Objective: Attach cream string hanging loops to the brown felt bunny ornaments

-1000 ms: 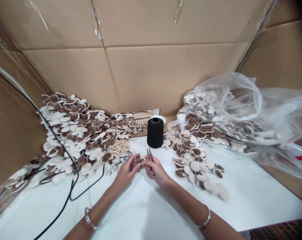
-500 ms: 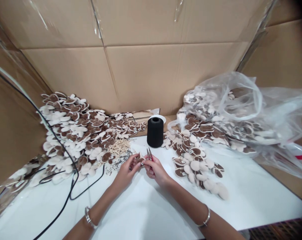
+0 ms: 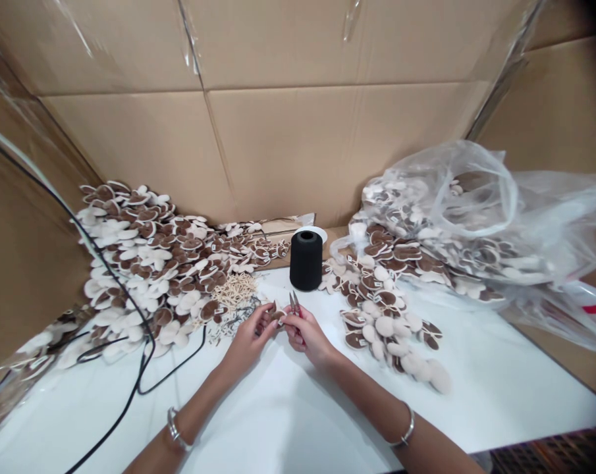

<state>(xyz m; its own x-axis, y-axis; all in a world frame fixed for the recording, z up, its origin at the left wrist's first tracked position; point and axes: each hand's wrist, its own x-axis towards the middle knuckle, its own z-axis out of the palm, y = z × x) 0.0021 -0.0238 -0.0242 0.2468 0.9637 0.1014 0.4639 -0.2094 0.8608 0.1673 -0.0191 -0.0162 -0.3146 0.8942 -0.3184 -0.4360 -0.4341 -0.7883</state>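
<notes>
Near the middle of the white table, my left hand (image 3: pixel 254 334) pinches a small brown and white fabric piece (image 3: pixel 277 316). My right hand (image 3: pixel 303 332) is closed around small red-handled scissors (image 3: pixel 295 304), whose metal tips point up and away from me. The fingertips of my right hand are also at the edge of the fabric piece, close to my left fingers. A black thread cone (image 3: pixel 306 261) stands just beyond both hands. Left of my left hand lie a heap of cream-coloured short strips (image 3: pixel 234 291) and dark thread bits (image 3: pixel 232 321).
Brown and white fabric pieces form a large pile (image 3: pixel 149 250) on the left and a smaller one (image 3: pixel 384 316) on the right. A clear plastic bag (image 3: pixel 480 197) holds more at the back right. Black cables (image 3: pixel 130 401) cross the left side. Cardboard walls (image 3: pixel 288 145) stand behind.
</notes>
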